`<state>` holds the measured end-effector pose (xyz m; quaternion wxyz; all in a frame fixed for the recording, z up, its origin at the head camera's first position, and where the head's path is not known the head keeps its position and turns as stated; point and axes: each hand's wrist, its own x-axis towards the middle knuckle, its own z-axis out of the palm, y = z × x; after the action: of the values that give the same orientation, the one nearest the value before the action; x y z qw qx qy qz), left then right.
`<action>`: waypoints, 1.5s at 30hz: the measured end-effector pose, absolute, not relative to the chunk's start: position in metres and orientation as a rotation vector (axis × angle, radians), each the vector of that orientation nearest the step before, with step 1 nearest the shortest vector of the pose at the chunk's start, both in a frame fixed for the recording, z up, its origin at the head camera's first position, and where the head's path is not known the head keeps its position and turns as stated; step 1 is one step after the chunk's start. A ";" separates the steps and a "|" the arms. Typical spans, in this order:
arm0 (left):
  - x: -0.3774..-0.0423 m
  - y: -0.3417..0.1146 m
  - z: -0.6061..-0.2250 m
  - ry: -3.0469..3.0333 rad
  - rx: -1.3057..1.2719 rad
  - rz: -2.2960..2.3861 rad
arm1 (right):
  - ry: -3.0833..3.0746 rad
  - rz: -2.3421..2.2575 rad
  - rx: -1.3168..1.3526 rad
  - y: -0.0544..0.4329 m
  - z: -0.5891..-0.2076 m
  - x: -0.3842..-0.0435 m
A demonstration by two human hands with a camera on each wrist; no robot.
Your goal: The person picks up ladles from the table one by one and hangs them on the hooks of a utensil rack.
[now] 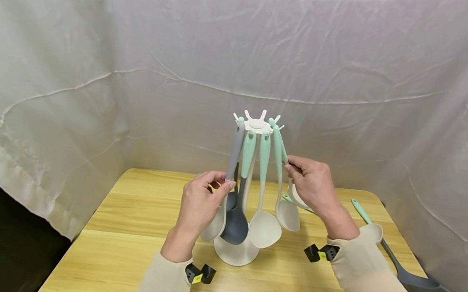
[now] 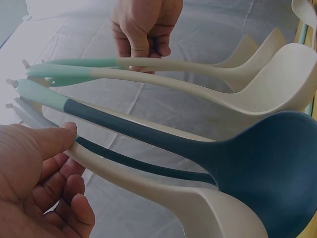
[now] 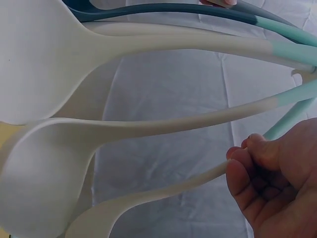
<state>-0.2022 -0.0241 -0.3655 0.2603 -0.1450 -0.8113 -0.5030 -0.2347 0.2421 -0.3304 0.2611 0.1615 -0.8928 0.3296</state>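
A white utensil stand (image 1: 236, 254) with a ring of hooks on top carries several hanging utensils. My left hand (image 1: 201, 203) pinches the grey-handled white ladle (image 2: 213, 210) between thumb and fingers, low on its handle, at the stand's left. At the right side, my right hand (image 1: 314, 181) pinches a mint-handled white ladle (image 3: 101, 215) where the handle meets the pale shaft. Both handle tops reach the hooks; whether they are hooked on is hard to tell. Between the hands hang a dark blue-grey ladle (image 1: 235, 227) and a broad white spoon (image 1: 265, 229), with another white ladle (image 1: 288, 215) beside them.
On the right of the wooden table (image 1: 125, 248) lies a dark ladle (image 1: 416, 283) with a mint handle end. A white bowl-shaped end (image 1: 372, 232) lies against its shaft, partly behind my right sleeve. Grey cloth (image 1: 234, 48) hangs behind and at both sides.
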 end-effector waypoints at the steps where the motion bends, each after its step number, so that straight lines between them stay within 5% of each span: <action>1: -0.202 -0.024 -0.365 -2.198 -0.393 -1.360 | -2.419 0.893 0.440 0.242 -0.331 -0.235; 45: -0.201 -0.021 -0.363 -2.236 -0.382 -1.412 | -2.534 1.026 0.468 0.236 -0.334 -0.241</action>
<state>-0.2005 -0.0207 -0.3633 0.2326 -0.1389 -0.8138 -0.5140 -0.2405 0.2362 -0.3342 0.1828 0.1658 -0.8983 0.3635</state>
